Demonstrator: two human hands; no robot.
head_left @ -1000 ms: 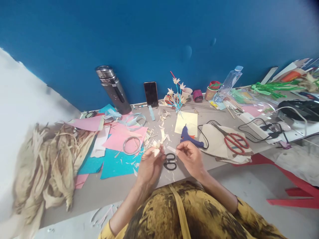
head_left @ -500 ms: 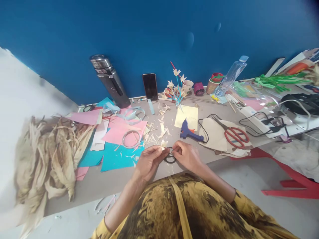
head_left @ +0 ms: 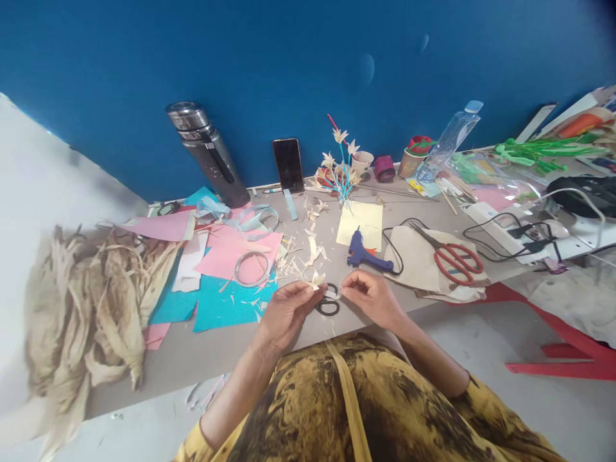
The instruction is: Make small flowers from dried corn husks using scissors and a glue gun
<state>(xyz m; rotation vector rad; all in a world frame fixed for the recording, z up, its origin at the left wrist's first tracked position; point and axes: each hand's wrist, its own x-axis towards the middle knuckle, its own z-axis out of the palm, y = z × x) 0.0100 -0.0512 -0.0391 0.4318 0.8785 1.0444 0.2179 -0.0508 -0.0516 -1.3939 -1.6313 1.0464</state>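
1. Flower [head_left: 316, 280]: small, cream-coloured, with pointed petals spread open. Gripped between the thumb and fingers of the left hand [head_left: 287, 313], petals directed upward. The base is hidden by the fingers.
2. Strip [head_left: 332, 295]: short, narrow, whitish. Positioned in the gap between the hands, with one end pinched at the fingertips of the right hand [head_left: 369, 298]. The opposite end is near the left fingertips; contact there cannot be determined.
3. Relative position: the strip is just beside the flower, overlapping the black scissor handles [head_left: 328, 313] in view.
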